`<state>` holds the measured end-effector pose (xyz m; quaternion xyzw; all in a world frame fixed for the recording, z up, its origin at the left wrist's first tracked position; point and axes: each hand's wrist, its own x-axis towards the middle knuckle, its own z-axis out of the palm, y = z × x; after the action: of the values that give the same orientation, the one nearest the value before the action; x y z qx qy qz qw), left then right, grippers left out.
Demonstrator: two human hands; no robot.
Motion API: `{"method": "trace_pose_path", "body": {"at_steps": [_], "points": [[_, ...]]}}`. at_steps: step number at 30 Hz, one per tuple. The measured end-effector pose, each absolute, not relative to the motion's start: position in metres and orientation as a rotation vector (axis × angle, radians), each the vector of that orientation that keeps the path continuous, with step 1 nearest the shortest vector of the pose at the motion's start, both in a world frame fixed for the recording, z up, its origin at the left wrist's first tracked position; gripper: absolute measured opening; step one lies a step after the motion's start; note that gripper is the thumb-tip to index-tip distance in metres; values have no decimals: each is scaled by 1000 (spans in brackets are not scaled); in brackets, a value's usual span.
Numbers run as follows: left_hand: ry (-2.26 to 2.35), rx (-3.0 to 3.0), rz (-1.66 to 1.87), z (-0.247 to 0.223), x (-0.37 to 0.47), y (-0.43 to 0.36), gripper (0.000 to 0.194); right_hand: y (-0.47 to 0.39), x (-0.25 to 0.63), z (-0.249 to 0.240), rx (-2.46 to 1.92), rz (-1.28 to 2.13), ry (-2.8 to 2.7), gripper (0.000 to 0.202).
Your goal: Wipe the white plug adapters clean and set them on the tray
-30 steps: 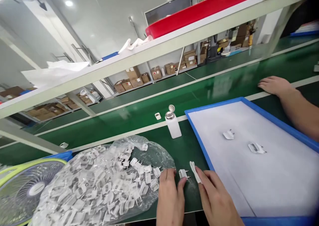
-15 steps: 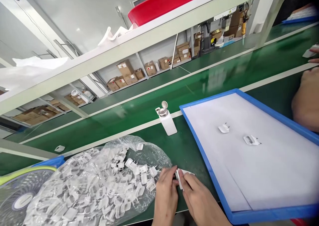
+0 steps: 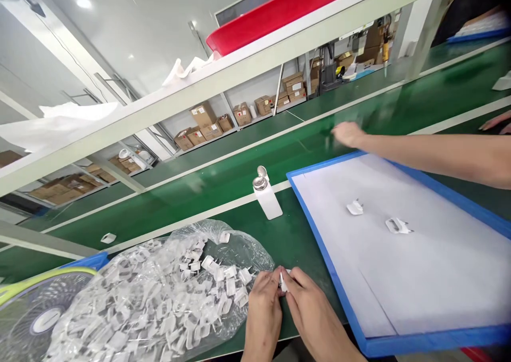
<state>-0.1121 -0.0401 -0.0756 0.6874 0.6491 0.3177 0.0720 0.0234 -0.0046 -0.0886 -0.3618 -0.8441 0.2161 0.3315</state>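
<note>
Between my left hand [image 3: 264, 310] and my right hand [image 3: 313, 310], a small white plastic piece [image 3: 283, 283] is pinched by the fingertips at the table's near edge. Fingers of both hands are closed on it and cover most of it. To the left, a clear plastic bag [image 3: 159, 298] full of white plug pieces lies beside my left hand. A blue-rimmed tray [image 3: 339, 282] with a white lining is right of my right hand, and two white plug pieces [image 3: 355, 207] lie apart on it. Beyond my hands stands a white bottle [image 3: 268, 201] with its metal lid raised.
Another person's arm [image 3: 431, 151] reaches over the tray's far edge from the right. A fan [image 3: 43, 319] sits at the lower left. One white piece [image 3: 108, 238] lies on the green belt [image 3: 223, 175]. A shelf beam [image 3: 167, 106] crosses above.
The other person's arm has stretched leftward across the tray's far side. My right fingers have closed further around the white piece, now showing less of it. The view has shifted slightly.
</note>
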Motion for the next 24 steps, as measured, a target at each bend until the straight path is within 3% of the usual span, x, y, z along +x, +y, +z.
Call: {"method": "trace_pose_path", "body": {"at_steps": [8,16,24], "points": [[1987,2090,990,-81,-113,-42,40,-22,25,-121,-864,470,-2180,53],[1715,2165,1162,-62,-105,-52,45,-10,42,-78,-924,733,-2161,42],[1612,1860,1479,-48,-91,-70,44,9,80,-21,-915,1715,-1625,31]]}}
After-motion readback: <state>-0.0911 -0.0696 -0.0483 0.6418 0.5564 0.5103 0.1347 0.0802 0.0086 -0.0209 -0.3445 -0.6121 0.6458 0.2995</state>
